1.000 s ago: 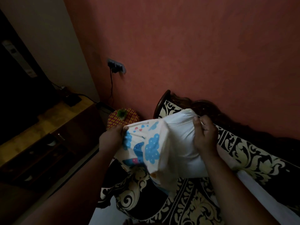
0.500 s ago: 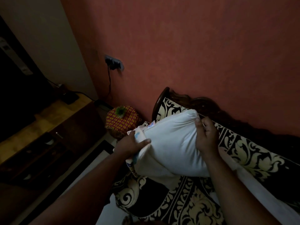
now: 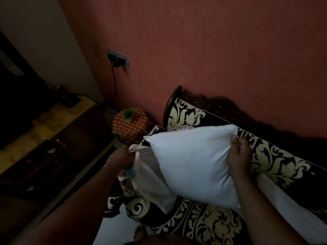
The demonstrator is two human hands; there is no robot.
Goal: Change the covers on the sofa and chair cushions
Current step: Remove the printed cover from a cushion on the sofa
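Cushion insert, white, bare: your right hand pinches its top corner. Cover, printed, bunched: your left hand grips it, just left of the insert, above the patterned sofa.

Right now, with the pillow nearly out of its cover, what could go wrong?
The right hand pinches only a corner of the white cushion, so that grip may slip and the cushion could drop.

The left hand holds the printed cover bunched, with part of the cushion inside; a hard pull might snag or strain the cover.

The room is dim, so seams are hard to see.
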